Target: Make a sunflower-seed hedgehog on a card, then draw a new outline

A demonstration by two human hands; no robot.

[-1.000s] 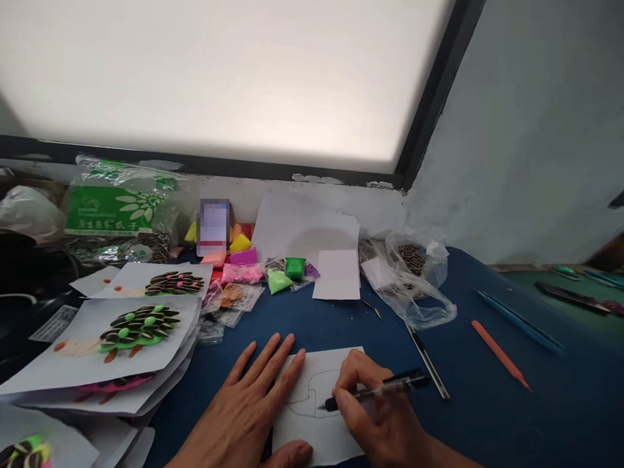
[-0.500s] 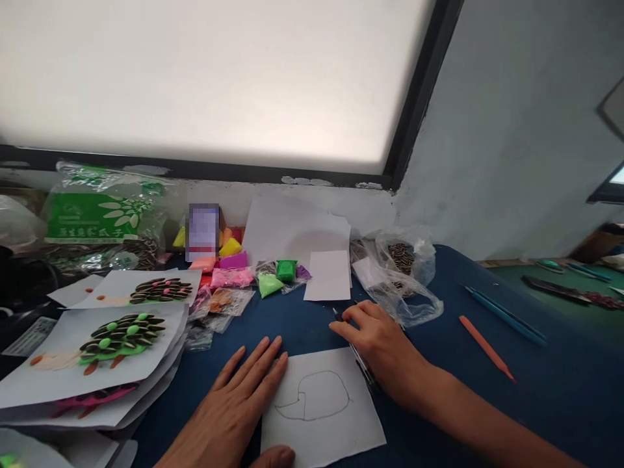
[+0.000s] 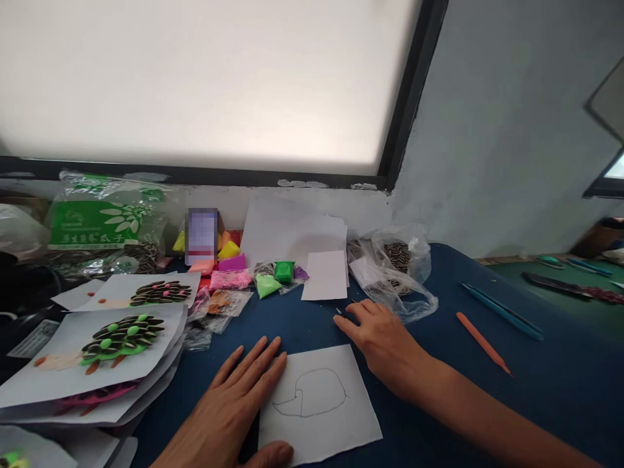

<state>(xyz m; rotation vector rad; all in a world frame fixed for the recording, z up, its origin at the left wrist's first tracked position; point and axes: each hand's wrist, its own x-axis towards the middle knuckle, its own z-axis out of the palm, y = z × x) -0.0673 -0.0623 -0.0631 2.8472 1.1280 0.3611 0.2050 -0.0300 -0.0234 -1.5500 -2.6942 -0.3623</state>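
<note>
My left hand (image 3: 238,390) lies flat with its fingers spread, its fingertips and thumb over the left edge of a white paper sheet (image 3: 336,432). A pencil-like outline, a rounded body with a pointed snout, is drawn on the sheet. My right hand (image 3: 383,338) rests on the blue table beyond the sheet's upper right corner, its fingers curled. A thin pen tip (image 3: 339,311) pokes out by the thumb and index finger; the hand hides the rest of the pen. Close to the fingers is a clear plastic bag (image 3: 414,305) of sunflower seeds.
Finished seed-and-clay hedgehog pictures (image 3: 121,338) are stacked at left. Colourful clay packets (image 3: 231,279), a phone (image 3: 201,235) and blank white cards (image 3: 324,276) stand along the wall. An orange clay tool (image 3: 482,341) and blue tweezers (image 3: 502,312) lie at right.
The dark pen shaft that showed between my right hand and the sheet is out of sight now. The view has shifted slightly; my left hand stays on the paper.
</note>
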